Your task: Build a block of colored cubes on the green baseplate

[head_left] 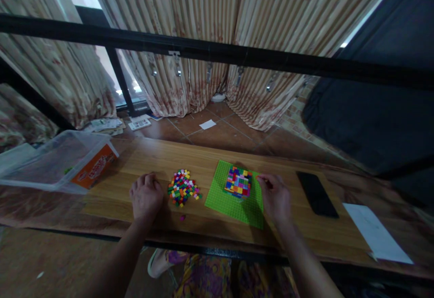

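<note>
A block of small multicoloured building bricks [238, 181] stands on a green baseplate [217, 194]. At the plate's right edge, my right hand [276, 198] is closed in a pinch, with a bit of orange showing at its fingertips that looks like a small brick [257, 177]. It is beside the built block, apart from it. My left hand [146, 196] rests on the wooden board with its fingers curled in, and nothing shows in it. Just right of that hand lies a loose pile of colourful bricks [183, 187]. One magenta brick [182, 218] lies alone nearer to me.
A clear plastic box [64, 153] with an orange label stands at the left of the wooden board [118, 203]. To the right lie a black phone [317, 194] and a white sheet of paper [378, 232]. A dark metal bar [217, 49] crosses beyond the table, before curtains.
</note>
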`<state>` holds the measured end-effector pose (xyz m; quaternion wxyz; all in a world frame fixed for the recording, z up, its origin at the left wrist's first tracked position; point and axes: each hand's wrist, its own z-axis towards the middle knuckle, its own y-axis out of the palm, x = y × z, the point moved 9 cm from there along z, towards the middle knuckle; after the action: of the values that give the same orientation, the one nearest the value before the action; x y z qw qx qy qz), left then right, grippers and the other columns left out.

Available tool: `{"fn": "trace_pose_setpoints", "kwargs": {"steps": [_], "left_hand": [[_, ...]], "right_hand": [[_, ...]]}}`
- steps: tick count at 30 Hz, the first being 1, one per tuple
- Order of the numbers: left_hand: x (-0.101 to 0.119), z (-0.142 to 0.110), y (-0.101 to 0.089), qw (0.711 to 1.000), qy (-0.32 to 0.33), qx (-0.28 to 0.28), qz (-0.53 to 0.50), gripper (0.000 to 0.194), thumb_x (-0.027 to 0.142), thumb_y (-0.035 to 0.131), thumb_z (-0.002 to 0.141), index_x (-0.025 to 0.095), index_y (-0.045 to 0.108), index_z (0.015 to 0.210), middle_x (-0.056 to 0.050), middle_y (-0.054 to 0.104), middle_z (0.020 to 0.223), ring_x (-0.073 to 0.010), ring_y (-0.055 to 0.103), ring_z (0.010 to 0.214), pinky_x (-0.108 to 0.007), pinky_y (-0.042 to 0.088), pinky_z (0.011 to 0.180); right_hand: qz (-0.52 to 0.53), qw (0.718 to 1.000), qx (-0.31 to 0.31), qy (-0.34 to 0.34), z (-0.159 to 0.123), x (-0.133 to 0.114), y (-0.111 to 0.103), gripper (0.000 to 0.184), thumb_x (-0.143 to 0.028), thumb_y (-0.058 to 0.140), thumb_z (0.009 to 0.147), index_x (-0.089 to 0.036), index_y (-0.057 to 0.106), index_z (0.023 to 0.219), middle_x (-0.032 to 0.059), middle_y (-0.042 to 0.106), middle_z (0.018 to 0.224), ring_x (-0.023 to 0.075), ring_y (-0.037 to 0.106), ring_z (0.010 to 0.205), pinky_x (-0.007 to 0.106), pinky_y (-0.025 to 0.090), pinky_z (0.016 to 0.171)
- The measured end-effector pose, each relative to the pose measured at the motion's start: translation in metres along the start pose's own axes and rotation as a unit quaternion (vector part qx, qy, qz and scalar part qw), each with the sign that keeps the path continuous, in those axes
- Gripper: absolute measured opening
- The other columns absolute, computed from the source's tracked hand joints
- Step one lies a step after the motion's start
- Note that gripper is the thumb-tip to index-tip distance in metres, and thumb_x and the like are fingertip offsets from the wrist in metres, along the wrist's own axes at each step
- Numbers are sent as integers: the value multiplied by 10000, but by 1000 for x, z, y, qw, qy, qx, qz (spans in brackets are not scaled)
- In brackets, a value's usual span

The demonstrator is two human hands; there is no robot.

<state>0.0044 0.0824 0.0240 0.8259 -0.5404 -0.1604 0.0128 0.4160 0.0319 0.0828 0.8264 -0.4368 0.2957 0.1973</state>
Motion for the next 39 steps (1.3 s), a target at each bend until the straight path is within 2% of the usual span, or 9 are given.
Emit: {"fn": "trace_pose_setpoints", "kwargs": {"steps": [6,10,18,27,39], "left_hand": [[1,1,-2,1000,-11,-6,-8,308,266,393,869,175,613,1065,-120,605,1108,-280,523,1033,-420,380,905],[2,1,-3,1000,-17,-13,-6,311,265,392,867,176,612,1068,-119,605,1120,-286,520,1039,-417,387,899],[1,0,-1,1000,-6,0,4,312,269,388,877,172,615,1067,-118,613,1091,-282,525,1016,-421,392,897],[0,0,-1,1000,-6,3,1,299,265,400,878,170,622,1054,-117,613,1098,-276,524,1032,-411,387,910],[1,-1,0,1000,-4,2,10,311,249,406,879,164,620,1089,-122,616,1109,-274,527,1024,-407,386,901]], "right_hand": [[-13,999,-38,-36,7,2,25,349,-454,454,904,-216,699,838,61,650,875,208,599,839,345,480,757],[-30,998,-40,-42,10,4,31,354,-447,450,909,-214,710,850,66,644,898,210,594,856,353,471,787],[-8,999,-18,-24,12,8,30,322,-453,506,875,-211,699,784,54,642,845,204,601,809,333,478,721],[-64,993,-25,-98,6,4,35,343,-405,434,922,-210,706,843,73,635,898,208,585,853,360,482,815],[-72,987,-10,-144,3,-1,33,341,-362,443,938,-194,703,797,67,652,860,186,601,792,325,500,751]]}}
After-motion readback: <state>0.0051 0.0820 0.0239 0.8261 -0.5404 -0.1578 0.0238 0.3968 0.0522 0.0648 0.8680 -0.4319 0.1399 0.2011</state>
